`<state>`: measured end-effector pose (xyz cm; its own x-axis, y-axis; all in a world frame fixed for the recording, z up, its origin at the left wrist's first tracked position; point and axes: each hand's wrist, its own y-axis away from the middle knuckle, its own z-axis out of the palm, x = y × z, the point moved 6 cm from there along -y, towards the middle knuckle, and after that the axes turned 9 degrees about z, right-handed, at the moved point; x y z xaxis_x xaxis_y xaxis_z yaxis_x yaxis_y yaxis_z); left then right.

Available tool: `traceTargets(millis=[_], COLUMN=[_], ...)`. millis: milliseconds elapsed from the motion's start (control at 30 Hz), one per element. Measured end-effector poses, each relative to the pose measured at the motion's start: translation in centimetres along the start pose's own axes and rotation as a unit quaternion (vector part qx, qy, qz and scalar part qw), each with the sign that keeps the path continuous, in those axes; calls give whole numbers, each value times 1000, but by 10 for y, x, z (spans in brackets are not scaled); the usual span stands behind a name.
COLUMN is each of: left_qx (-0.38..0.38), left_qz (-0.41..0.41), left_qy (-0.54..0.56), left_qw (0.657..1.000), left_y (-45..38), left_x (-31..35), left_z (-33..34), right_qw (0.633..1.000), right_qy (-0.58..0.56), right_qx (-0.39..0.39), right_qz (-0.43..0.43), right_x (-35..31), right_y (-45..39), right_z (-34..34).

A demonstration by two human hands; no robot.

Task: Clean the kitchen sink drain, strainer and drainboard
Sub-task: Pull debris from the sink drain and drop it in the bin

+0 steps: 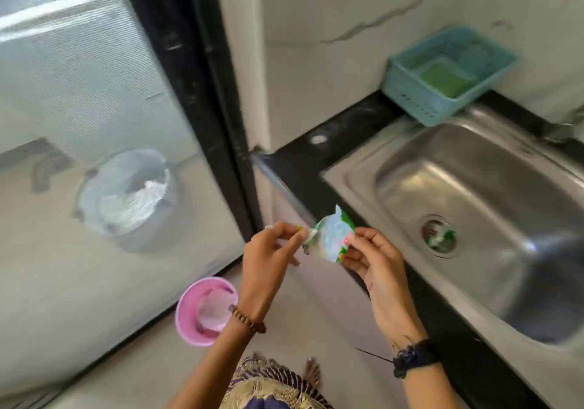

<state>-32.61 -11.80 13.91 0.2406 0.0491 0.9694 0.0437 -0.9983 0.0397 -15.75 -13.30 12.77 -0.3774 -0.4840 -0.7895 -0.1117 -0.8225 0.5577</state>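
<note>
Head view: both hands pinch one small green and silver wrapper (331, 238) in the air, just off the front left corner of the counter. The left hand (271, 257) nips its left edge between thumb and fingertips; the right hand (369, 260) grips its right side the same way, fingers closed narrow on the foil. The wrapper hangs over open floor, beside the black counter edge (303, 162) and clear of the sink (474, 193). To the left a dark door frame (202, 92) bounds the space. The steel basin lies to the right, and its drain strainer (440, 238) holds green and white scraps. A teal basket (442, 77) with a green pad inside sits at the sink's back corner. Below the left wrist, a pink bin (202, 310) stands on the floor with a clear liner in it.
</note>
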Motion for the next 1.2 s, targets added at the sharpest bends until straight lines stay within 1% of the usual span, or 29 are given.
traceTargets(millis=[67,133,233,300,400,567,667,733,767,800,867,900,933,1000,1067,1100,1167,1200], left_qx=[59,96,123,130,131,130,90,50,48,62,120,156,191,239,264,272,264,242], left_qz=[-60,-133,-233,-278,-306,-332,-353,-359,-361,-363,-364,-372,-386,-421,-431,-424,-393,-376], left_qy=[8,7,16,4,-38,-77,-107,-125,-135,-143,-121,-61,28,210,326,364,419,440], left_qw=[996,986,965,952,942,931,925,923,921,919,916,913,902,849,799,784,774,779], left_y=[19,37,58,69,74,78,78,79,79,80,79,79,78,76,69,63,51,46], left_x=[-42,-96,-186,-253,-349,-513,-593,-630,-641,-647,-641,-631,-618,-582,-525,-491,-416,-373], left_z=[-50,-92,-130,-144,-153,-145,-132,-125,-125,-128,-135,-137,-137,-130,-126,-126,-126,-125], right_qw=[997,989,970,951,911,848,834,817,808,802,810,825,848,890,920,932,950,958], right_qy=[58,116,211,282,397,520,540,561,572,579,568,544,504,414,333,293,223,193], right_qx=[-35,-66,-79,-77,-65,-73,-85,-101,-105,-103,-95,-93,-90,-82,-74,-71,-81,-84], right_qz=[22,59,95,102,93,65,72,88,96,101,109,122,139,171,193,201,202,194], right_x=[35,84,163,225,316,468,540,577,589,596,594,588,575,540,488,457,392,353], right_y=[-7,-20,-47,-74,-119,-199,-234,-248,-253,-256,-255,-250,-242,-221,-193,-177,-143,-124], right_z=[37,72,105,119,128,135,138,138,138,138,142,146,151,161,171,175,186,188])
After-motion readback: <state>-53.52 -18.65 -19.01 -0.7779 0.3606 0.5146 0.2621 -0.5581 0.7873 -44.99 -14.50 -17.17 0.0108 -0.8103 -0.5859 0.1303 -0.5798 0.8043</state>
